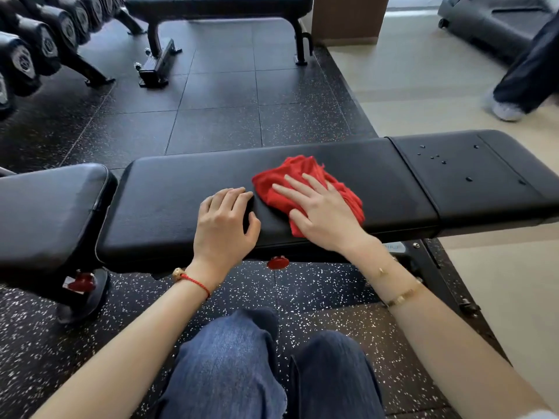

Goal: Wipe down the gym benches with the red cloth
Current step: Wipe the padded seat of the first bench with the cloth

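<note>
A black padded gym bench (169, 195) runs across the view in front of my knees. A crumpled red cloth (290, 173) lies on its middle pad. My right hand (320, 213) presses flat on the cloth, fingers spread and pointing left. My left hand (225, 225) rests on the pad just left of the cloth, fingers curled, holding nothing. Several water drops (438, 158) dot the right-hand pad section. A second black bench (217, 4) stands at the far side of the floor.
A rack of dumbbells (33, 52) lines the far left. Black speckled rubber tiles (217, 116) cover the floor between the benches. Another person's leg and white shoe (511, 101) are at the right on the pale floor. A treadmill base (490, 22) sits top right.
</note>
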